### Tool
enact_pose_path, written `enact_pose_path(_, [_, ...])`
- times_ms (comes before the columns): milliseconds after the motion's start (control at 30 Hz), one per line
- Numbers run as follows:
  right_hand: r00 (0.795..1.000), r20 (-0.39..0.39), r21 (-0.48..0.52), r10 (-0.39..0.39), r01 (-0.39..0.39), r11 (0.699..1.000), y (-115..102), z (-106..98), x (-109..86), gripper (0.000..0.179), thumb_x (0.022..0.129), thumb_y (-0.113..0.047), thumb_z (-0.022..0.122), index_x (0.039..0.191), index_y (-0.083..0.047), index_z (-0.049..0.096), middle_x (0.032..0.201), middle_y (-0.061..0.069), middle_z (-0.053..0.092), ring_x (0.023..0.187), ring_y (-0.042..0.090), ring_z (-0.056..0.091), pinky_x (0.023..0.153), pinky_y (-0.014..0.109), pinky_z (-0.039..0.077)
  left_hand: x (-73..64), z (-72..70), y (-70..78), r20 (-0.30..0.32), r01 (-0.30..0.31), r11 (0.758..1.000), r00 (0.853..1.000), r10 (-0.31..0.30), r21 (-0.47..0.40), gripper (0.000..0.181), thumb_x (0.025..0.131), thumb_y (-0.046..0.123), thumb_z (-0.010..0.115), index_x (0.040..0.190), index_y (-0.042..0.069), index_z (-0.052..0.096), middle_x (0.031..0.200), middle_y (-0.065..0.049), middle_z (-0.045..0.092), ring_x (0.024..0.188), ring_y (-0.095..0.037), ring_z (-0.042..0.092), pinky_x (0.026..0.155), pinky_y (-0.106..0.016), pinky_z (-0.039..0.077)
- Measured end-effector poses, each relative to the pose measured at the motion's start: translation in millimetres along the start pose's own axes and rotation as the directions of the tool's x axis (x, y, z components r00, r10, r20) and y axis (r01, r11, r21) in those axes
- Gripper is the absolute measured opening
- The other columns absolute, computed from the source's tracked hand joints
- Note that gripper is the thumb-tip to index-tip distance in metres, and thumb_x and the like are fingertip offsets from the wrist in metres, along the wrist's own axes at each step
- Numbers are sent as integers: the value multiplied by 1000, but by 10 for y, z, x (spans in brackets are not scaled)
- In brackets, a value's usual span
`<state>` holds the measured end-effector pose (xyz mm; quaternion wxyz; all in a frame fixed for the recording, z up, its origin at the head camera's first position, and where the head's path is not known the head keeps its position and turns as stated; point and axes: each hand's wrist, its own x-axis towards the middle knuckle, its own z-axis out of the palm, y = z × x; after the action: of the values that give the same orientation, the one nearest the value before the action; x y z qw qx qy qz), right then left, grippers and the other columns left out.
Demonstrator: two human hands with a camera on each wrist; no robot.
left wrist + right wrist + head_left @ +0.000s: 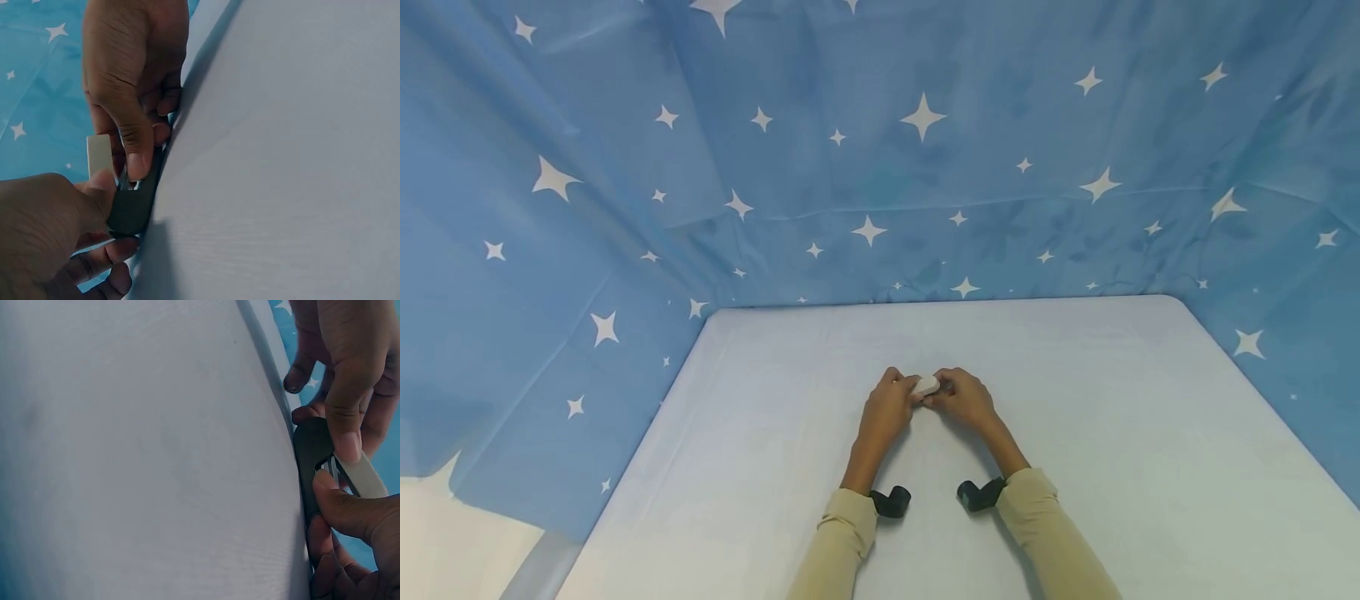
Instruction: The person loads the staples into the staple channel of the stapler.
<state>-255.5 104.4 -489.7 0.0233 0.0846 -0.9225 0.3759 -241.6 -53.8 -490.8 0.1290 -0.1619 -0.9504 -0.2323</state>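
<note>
Both hands meet over the table around what looks like a small stapler (pixel 927 385), with a white arm (pixel 99 153) spread away from a dark grey rounded base (pixel 312 440). Metal parts show in the gap between them. My left hand (pixel 887 408) pinches it, its thumb on the white arm and fingers under the base. From the other side my right hand (pixel 966 398) grips the base, its thumb tip pressed in at the metal parts. Its fingers curl beneath and are partly hidden. In both wrist views the dark base appears close over the white tabletop.
A white-covered table (pixel 760 467) with rounded far corners spreads around the hands. Blue curtain (pixel 880 167) with white stars hangs behind it and along both sides. Dark wrist devices (pixel 891 502) stick out inward from both beige sleeves (pixel 842 533).
</note>
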Motion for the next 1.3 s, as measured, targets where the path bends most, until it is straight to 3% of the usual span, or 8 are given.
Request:
enact_pose_path(100, [1000,27,0,-2,2,1000,17,-8,5,33,69,-28,77,96,-12,66,89,3,60,67,14,50,58,28,39,-25,54,-69,0,18,988,1000,-18,-154,34,83,33,60,112,16,63,91,-2,56,73,-11,52,65,-26,45])
enact_pose_path(167, [998,66,26,-18,17,1000,39,-29,-1,36,71,-32,75,99,-11,65,91,2,60,68,13,51,58,27,40,-40,92,-135,1,26,962,1000,-27,-271,38,82,37,60,112,13,63,92,-2,58,74,-10,51,66,-25,44])
enact_pose_path(267, [984,169,180,-57,27,983,67,-72,-16,40,81,-36,66,108,-7,61,94,5,62,71,14,58,59,28,46,-56,126,-219,-22,10,922,1000,-20,-387,39,80,37,62,108,9,62,93,-2,61,74,-8,51,66,-22,43])
enact_pose_path(333, [971,231,329,-60,-20,944,76,-92,-21,44,87,-38,57,113,-3,57,93,10,65,73,19,64,62,30,50,-57,139,-253,-45,1,908,999,-22,-419,39,80,37,63,106,9,63,93,-2,62,75,-8,52,66,-23,44])
enact_pose_path(500, [959,282,568,28,-191,800,76,-97,-1,53,92,-41,47,120,3,48,91,20,66,78,26,67,67,33,52,-28,146,-254,-91,-26,915,996,-12,-403,34,81,35,63,103,10,64,95,-2,64,77,-10,55,69,-24,45])
enact_pose_path(667, [954,285,617,94,-257,744,65,-90,23,48,92,-34,51,121,3,47,98,24,62,79,27,67,69,32,52,-7,150,-261,-79,-3,915,996,-31,-405,33,80,36,63,103,13,65,95,0,64,77,-9,57,69,-24,46])
enact_pose_path(1033, [968,250,664,32,-195,722,101,-36,24,35,93,-25,51,116,2,54,99,25,60,80,32,66,69,34,52,-13,119,-270,-41,70,900,994,-98,-431,32,79,37,63,103,16,66,97,1,65,81,-10,59,71,-26,47])
enact_pose_path(1300, [962,272,680,29,-213,701,100,-19,27,31,94,-21,49,113,3,55,95,27,62,80,33,65,68,35,52,-29,115,-272,-59,49,901,995,-82,-432,30,79,35,64,101,14,67,94,-1,66,77,-10,59,67,-24,46])
